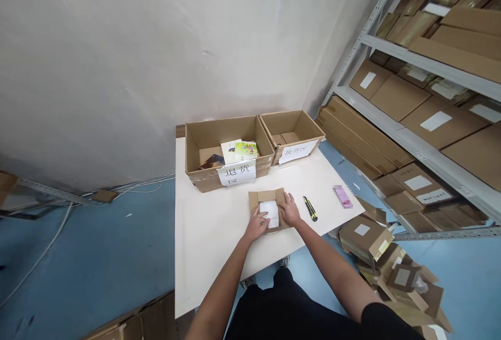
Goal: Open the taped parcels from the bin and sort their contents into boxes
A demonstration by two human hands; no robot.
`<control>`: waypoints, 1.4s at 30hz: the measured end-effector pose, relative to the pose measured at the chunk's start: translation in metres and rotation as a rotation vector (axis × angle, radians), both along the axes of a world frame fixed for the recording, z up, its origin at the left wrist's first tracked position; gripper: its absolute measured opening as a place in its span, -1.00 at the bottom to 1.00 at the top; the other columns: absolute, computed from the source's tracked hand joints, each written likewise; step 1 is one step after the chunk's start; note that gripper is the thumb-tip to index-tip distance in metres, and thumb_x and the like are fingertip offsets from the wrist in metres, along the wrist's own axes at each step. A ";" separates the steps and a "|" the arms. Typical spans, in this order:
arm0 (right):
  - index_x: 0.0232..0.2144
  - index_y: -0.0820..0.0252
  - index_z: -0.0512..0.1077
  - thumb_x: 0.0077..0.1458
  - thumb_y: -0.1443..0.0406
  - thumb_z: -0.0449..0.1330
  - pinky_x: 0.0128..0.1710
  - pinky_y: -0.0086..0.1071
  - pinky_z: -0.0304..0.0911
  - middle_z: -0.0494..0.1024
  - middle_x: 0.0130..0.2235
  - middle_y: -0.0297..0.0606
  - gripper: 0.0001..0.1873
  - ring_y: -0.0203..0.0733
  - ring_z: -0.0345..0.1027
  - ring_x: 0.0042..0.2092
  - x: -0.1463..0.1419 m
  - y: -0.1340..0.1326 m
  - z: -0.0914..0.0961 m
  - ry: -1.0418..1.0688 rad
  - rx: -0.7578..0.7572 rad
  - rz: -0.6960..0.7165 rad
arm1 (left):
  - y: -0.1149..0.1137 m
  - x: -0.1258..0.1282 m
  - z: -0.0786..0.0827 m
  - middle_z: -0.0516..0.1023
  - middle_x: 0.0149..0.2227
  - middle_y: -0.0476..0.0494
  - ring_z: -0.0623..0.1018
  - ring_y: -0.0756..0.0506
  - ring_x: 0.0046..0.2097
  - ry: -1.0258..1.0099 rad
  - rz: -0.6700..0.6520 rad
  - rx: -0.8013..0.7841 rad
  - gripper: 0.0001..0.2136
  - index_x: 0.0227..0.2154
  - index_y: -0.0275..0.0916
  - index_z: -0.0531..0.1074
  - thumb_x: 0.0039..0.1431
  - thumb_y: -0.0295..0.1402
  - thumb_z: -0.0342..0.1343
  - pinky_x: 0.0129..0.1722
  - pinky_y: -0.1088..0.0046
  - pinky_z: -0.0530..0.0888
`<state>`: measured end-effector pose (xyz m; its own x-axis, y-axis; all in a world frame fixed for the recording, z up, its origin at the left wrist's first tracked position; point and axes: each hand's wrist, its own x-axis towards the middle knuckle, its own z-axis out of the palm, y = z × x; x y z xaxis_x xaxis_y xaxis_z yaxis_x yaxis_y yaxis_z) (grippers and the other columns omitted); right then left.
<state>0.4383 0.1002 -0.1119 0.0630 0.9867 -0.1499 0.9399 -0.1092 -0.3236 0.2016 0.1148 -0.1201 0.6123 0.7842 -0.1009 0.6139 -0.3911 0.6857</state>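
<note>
A small flat cardboard parcel (267, 198) with its flaps open lies on the white table (207, 235) in front of me. A white wrapped item (270, 211) shows inside it. My left hand (256, 224) rests on the parcel's near left side with fingers curled onto the white item. My right hand (290, 209) grips the parcel's right edge, fingers bent over the flap.
A black-and-yellow utility knife (310, 208) and a pink object (342, 196) lie right of the parcel. Two open labelled cartons (229, 173) (297, 149) stand at the table's back, the left one holding books. Shelves of boxes (430, 121) stand right; loose parcels (391, 267) lie piled on the blue floor.
</note>
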 end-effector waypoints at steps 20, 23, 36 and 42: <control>0.48 0.02 0.12 0.17 0.29 0.21 0.38 0.42 -0.46 -0.19 0.56 0.04 -0.14 0.38 -0.53 0.54 -0.078 0.112 0.002 -0.201 -0.299 -0.003 | -0.060 -0.015 -0.021 0.51 0.27 -0.22 0.08 -0.38 0.51 0.239 0.072 0.081 -0.89 -0.23 -0.14 0.66 0.20 -0.33 0.27 0.48 -0.24 -0.08; 0.47 0.05 0.15 0.17 0.28 0.23 0.32 0.51 -0.63 -0.18 0.55 0.10 -0.15 0.41 -0.57 0.54 -0.082 0.109 0.003 -0.195 -0.304 -0.034 | -0.069 -0.022 -0.026 0.49 0.28 -0.27 0.12 -0.41 0.50 0.253 0.157 0.126 -0.87 -0.22 -0.18 0.65 0.21 -0.38 0.23 0.47 -0.27 -0.07; 0.30 0.20 0.37 0.13 0.48 0.21 0.34 -0.16 0.16 0.33 0.38 0.04 -0.34 0.07 0.10 0.44 -0.158 0.065 -0.009 -0.077 -0.230 0.438 | -0.079 -0.034 -0.037 0.55 0.20 -0.25 0.20 -0.39 0.47 0.206 0.243 0.414 -0.80 -0.37 -0.18 0.60 0.19 -0.54 0.09 0.43 -0.34 0.10; 0.50 0.20 -0.02 -0.18 0.31 0.57 0.35 0.11 0.06 0.04 0.48 0.26 0.31 0.36 -0.12 0.48 -0.166 0.074 -0.028 -0.189 -0.430 0.411 | -0.094 -0.047 -0.041 0.47 0.29 -0.29 0.21 -0.44 0.46 0.203 0.324 0.339 -0.89 -0.38 -0.22 0.59 0.14 -0.52 0.18 0.42 -0.33 0.13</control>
